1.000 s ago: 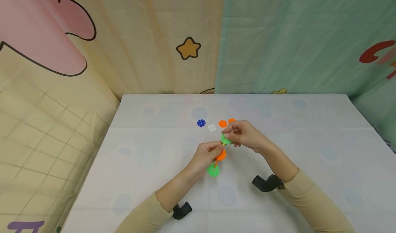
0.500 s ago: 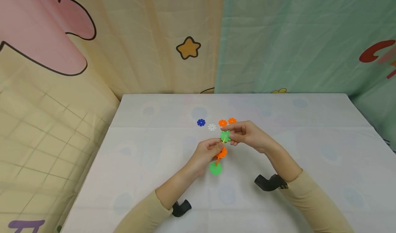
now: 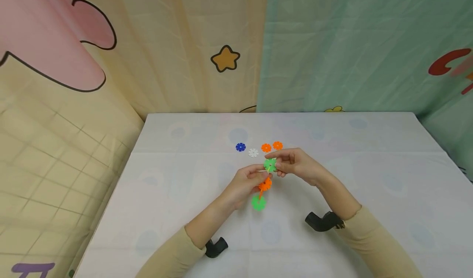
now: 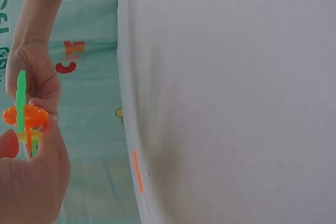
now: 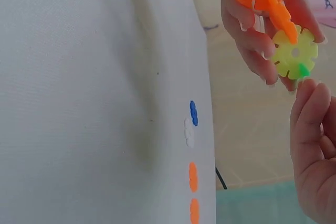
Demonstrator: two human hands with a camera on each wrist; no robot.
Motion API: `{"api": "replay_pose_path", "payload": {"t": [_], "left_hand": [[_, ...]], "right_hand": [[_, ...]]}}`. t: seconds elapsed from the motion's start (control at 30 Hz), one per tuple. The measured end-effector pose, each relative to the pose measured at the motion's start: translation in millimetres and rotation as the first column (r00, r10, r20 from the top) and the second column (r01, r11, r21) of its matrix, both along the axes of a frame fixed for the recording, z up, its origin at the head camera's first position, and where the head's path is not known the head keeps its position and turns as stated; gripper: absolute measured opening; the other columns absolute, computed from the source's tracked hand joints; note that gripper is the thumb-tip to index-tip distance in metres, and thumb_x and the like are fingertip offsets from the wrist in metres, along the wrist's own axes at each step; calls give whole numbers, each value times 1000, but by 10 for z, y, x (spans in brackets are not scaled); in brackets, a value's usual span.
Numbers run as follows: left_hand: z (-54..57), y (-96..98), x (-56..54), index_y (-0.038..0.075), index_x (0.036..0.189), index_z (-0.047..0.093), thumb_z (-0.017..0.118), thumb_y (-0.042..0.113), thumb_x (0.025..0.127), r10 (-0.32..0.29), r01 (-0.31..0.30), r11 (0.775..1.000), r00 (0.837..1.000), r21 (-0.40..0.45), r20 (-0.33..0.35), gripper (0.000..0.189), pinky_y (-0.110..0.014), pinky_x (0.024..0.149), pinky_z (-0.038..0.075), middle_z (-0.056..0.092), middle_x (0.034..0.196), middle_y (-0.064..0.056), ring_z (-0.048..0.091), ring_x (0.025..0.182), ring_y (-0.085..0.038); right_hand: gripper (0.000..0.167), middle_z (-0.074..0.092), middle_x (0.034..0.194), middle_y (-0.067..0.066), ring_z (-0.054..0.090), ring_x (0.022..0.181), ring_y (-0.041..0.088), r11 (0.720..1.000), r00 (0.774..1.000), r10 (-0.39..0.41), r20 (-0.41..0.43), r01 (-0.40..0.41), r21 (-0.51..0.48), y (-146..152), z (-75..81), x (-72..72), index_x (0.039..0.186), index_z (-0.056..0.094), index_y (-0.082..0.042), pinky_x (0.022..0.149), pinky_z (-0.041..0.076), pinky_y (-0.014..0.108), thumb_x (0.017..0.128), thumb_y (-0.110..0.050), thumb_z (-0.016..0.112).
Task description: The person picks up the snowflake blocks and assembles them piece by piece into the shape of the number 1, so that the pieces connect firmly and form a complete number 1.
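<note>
Notched plastic discs, snowflake-style, are joined edge to edge into a short chain between my hands above the table. My left hand (image 3: 244,185) pinches the chain near its yellow disc (image 5: 295,52), which the fingers mostly cover in the head view. An orange disc (image 3: 265,184) and a green disc (image 3: 258,203) hang below those fingers, with another orange disc (image 5: 282,18) edge-on in the right wrist view. At the chain's upper end is a second green disc (image 3: 270,165). My right hand (image 3: 301,166) pinches its right edge between thumb and fingers.
Beyond the hands, loose discs lie on the white-covered table (image 3: 177,204): a blue one (image 3: 240,147), a white one (image 3: 253,152) and two orange ones (image 3: 266,148). A printed curtain (image 3: 199,81) hangs behind the table's far edge. Black wrist mounts (image 3: 323,221) sit on both forearms.
My right hand has shifted slightly right, uncovering more of the upper green disc and the farther loose orange disc. The lower green disc has swung a little to the right.
</note>
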State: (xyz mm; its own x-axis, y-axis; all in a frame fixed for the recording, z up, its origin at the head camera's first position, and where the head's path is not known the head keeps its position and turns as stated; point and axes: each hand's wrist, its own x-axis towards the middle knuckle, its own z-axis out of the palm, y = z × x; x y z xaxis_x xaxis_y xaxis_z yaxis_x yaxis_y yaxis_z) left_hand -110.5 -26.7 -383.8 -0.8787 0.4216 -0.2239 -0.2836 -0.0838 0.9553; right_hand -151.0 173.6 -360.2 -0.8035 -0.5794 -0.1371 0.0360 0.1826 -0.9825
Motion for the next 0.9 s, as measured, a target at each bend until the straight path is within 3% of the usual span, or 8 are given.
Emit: {"api": "replay_pose_path", "payload": {"t": [0.33,0.57,0.73,0.9], "left_hand": [[14,-9,-37,-2,128,49,51,14,97,-1,0,1000,997,15,73,36,-22,71,51,57,120,-24,60,81,-10],[16,-1,-45,-2,125,48,49,12,97,-8,7,1000,997,8,75,32,-21,67,50,60,116,-24,63,83,-13],[8,6,-54,-1,122,50,48,12,97,6,-6,1000,997,-8,76,28,-22,68,51,60,116,-26,65,90,-21],[-2,5,-63,-2,121,51,48,11,97,20,-20,1000,997,0,75,27,-24,70,52,60,115,-26,65,86,-17]], "right_hand": [[35,55,76,10,57,71,28,1000,1000,24,-9,-24,11,6,-22,7,125,48,13,69,51,28,92,3,51],[34,55,77,11,56,69,23,999,999,44,-22,-44,10,-12,-47,9,125,49,12,67,51,27,92,3,51],[35,55,80,16,56,70,27,999,999,42,-21,-42,6,-24,-64,10,125,50,10,67,51,28,92,3,52],[36,54,85,24,58,74,31,1000,1000,18,-14,-18,19,-19,-77,-3,126,47,11,71,53,34,92,1,51]]}}
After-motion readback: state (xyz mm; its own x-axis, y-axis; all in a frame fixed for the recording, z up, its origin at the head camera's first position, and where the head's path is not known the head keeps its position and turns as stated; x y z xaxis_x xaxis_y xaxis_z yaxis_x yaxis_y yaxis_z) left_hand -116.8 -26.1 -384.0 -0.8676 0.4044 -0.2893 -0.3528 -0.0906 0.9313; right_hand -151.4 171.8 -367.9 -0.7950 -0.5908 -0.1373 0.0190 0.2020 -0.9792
